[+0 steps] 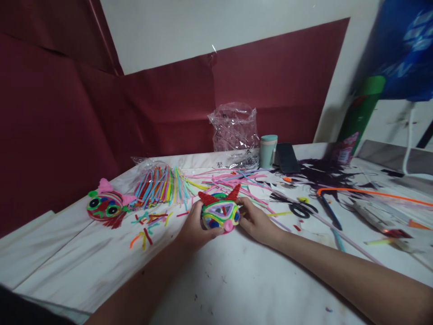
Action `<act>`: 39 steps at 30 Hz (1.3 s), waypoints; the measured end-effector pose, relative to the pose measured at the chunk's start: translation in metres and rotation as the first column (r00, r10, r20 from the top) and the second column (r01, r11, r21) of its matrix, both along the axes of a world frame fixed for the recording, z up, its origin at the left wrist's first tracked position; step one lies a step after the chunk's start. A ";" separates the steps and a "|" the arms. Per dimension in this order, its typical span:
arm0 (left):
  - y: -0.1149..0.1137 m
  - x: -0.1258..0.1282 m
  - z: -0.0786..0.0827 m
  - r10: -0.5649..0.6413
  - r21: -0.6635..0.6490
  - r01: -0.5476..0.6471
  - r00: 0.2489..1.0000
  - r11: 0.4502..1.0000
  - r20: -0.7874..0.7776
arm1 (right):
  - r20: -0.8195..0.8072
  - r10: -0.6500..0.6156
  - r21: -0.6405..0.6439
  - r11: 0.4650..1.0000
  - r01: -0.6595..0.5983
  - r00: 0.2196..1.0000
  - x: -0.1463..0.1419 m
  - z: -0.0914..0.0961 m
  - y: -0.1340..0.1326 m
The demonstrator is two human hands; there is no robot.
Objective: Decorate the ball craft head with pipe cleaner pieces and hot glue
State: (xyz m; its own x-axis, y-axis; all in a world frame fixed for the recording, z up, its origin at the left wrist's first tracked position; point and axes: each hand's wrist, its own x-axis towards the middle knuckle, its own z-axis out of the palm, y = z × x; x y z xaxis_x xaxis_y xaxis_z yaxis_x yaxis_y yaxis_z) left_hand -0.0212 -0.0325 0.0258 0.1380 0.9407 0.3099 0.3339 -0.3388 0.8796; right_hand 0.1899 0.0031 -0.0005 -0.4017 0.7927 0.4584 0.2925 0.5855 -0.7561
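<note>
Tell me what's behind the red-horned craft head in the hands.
Pink pipe cleaners lie behind the craft head, with a crumpled clear plastic bag farther back. Whatever the head covers cannot be seen.

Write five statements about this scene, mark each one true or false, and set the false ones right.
1. The left hand holds the horned figure. True.
2. The scissors lie left of the horned figure. False: they lie to its right.
3. The phone is beside the cup. True.
4. The right hand grips the pen. False: it is at the horned figure's side, and the pen lies apart from it.
5. The pink-eared figure lies left of both hands. True.
</note>
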 end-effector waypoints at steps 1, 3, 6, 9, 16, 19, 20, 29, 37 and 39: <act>0.000 0.000 0.000 -0.010 -0.001 0.010 1.000 1.000 0.003 | -0.006 0.005 0.003 1.000 -0.005 1.000 0.000 0.000 0.000; 0.000 0.000 0.000 -0.010 0.003 0.010 1.000 1.000 -0.004 | -0.012 0.013 0.003 1.000 -0.013 1.000 0.000 0.001 -0.001; -0.001 0.000 0.000 0.002 0.015 -0.001 1.000 1.000 -0.027 | -0.012 0.014 0.001 1.000 -0.014 1.000 0.000 0.002 -0.002; 0.000 -0.001 0.000 -0.020 0.009 0.020 0.999 1.000 -0.026 | -0.008 0.011 -0.004 1.000 -0.011 1.000 0.000 0.003 -0.002; 0.001 -0.002 0.000 0.006 -0.031 -0.005 0.999 1.000 0.051 | 0.006 0.006 -0.014 1.000 -0.006 1.000 -0.001 0.001 -0.001; 0.001 -0.001 -0.001 0.006 -0.010 -0.005 0.999 1.000 0.040 | 0.011 -0.014 0.007 1.000 0.014 1.000 0.000 0.000 -0.001; 0.001 -0.001 -0.001 -0.002 0.003 0.002 0.999 1.000 0.039 | 0.011 -0.022 0.014 1.000 0.022 1.000 0.000 0.000 0.000; -0.005 0.005 0.002 -0.066 0.060 0.065 0.998 0.996 0.012 | -0.012 -0.026 0.028 0.999 0.027 1.000 0.004 -0.004 0.002; -0.004 0.004 -0.007 -0.012 0.195 0.033 0.994 0.980 -0.110 | 0.055 -0.065 0.055 0.997 0.062 0.996 0.006 -0.006 0.000; -0.006 0.003 -0.007 -0.032 0.236 0.063 0.990 0.970 -0.135 | 0.056 -0.078 0.085 0.994 0.073 0.995 0.008 -0.011 0.002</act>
State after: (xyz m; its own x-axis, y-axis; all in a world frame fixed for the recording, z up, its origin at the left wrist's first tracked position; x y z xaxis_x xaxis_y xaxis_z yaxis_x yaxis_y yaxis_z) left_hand -0.0177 -0.0386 0.0192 0.2346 0.8330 0.5011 0.4183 -0.5518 0.7215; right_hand 0.1979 0.0052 -0.0118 -0.3705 0.7821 0.5011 0.3814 0.6200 -0.6857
